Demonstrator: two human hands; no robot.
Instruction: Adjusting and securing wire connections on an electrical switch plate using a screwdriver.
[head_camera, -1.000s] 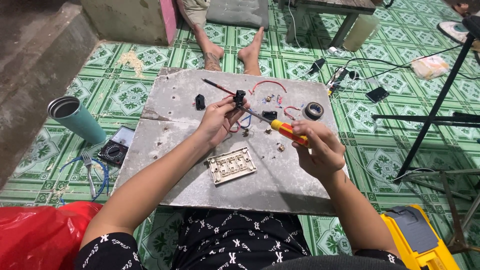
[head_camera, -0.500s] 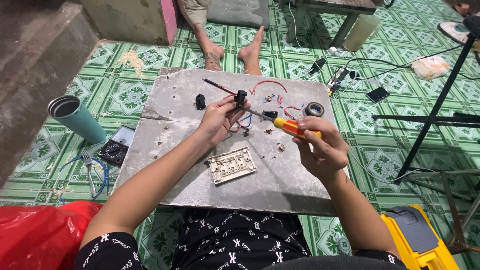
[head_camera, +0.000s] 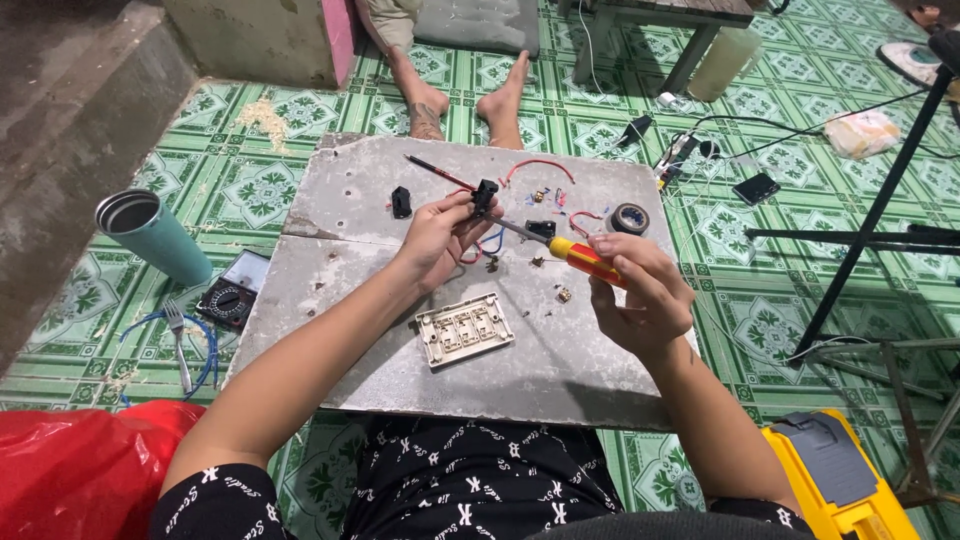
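My left hand holds a small black switch module above a grey board, with red and blue wires trailing from the module. In my right hand is a screwdriver with a yellow and red handle; its metal tip touches the module. A beige switch plate lies flat on the board just below my hands. Loose black modules, small brass screws and short red wires are scattered on the far part of the board.
A roll of black tape sits at the board's right edge. A teal cup, a meter and a fork lie left on the green tiled floor. Another person's bare feet rest beyond the board. A yellow case stands at lower right.
Both hands stay at the module. My right hand has shifted slightly on the screwdriver handle, with the tip kept against the module.
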